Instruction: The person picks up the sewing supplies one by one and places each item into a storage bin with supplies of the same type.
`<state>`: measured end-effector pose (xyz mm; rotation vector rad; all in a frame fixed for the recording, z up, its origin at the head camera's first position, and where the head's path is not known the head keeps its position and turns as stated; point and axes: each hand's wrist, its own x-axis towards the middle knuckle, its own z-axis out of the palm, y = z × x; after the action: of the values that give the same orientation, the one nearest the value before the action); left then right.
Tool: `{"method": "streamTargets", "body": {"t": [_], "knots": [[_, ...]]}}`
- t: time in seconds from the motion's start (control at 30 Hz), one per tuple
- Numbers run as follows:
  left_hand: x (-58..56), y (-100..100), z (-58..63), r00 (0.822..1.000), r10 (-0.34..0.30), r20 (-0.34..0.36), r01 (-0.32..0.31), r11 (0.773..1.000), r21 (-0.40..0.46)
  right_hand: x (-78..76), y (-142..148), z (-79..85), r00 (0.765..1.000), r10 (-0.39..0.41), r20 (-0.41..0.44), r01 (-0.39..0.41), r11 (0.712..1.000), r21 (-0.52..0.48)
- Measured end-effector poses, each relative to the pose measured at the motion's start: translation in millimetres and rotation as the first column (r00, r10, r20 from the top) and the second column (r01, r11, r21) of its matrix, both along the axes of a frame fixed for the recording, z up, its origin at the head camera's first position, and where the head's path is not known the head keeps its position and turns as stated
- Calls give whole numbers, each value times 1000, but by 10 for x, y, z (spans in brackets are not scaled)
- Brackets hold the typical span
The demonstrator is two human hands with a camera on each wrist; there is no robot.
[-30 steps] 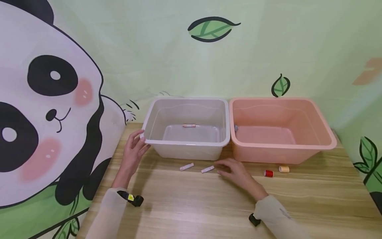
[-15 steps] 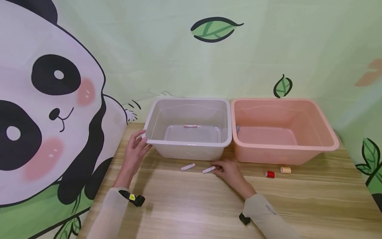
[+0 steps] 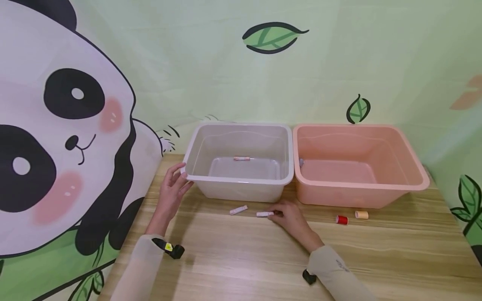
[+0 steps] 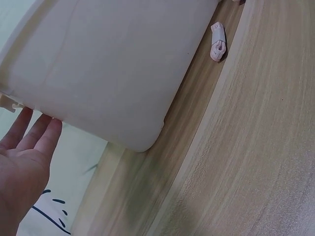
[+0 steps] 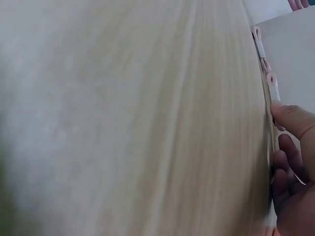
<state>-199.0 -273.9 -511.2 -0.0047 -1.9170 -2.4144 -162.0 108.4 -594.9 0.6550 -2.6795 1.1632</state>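
Note:
My right hand (image 3: 291, 217) pinches one end of a folded tape measure (image 3: 264, 214) between thumb and fingertips, low at the tabletop. In the right wrist view the thumb lies against that banded, folded tape (image 5: 273, 87). A second folded tape measure (image 3: 239, 210) lies just to its left, in front of the white bin (image 3: 241, 190). Inside that bin rests another tape measure (image 3: 242, 159). My left hand (image 3: 171, 194) holds the bin's front left corner at the rim; in the left wrist view several fingers (image 4: 37, 135) reach beneath the rim.
A pink bin (image 3: 346, 196) stands close beside the white one, with a small greyish item (image 3: 301, 162) partly hidden at its left wall. Before it lie a red thread spool (image 3: 342, 220) and a pale yellow thread spool (image 3: 361, 215). A printed cloth hangs behind.
My right hand has moved left and closed its fingertips on the nearer tape measure, which has turned slightly to lie more level. The left hand stays at the bin's corner.

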Motion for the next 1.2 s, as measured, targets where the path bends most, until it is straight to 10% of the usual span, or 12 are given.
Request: {"method": "streamTargets", "body": {"t": [0.5, 1.2], "knots": [[6, 14, -23, 1000, 4, 7, -4, 1000, 1, 122, 175, 226, 999, 26, -31, -26, 1000, -6], [-9, 5, -29, 1000, -2, -9, 2, 1000, 15, 338, 154, 1060, 986, 122, -112, -125, 992, -15]]}}
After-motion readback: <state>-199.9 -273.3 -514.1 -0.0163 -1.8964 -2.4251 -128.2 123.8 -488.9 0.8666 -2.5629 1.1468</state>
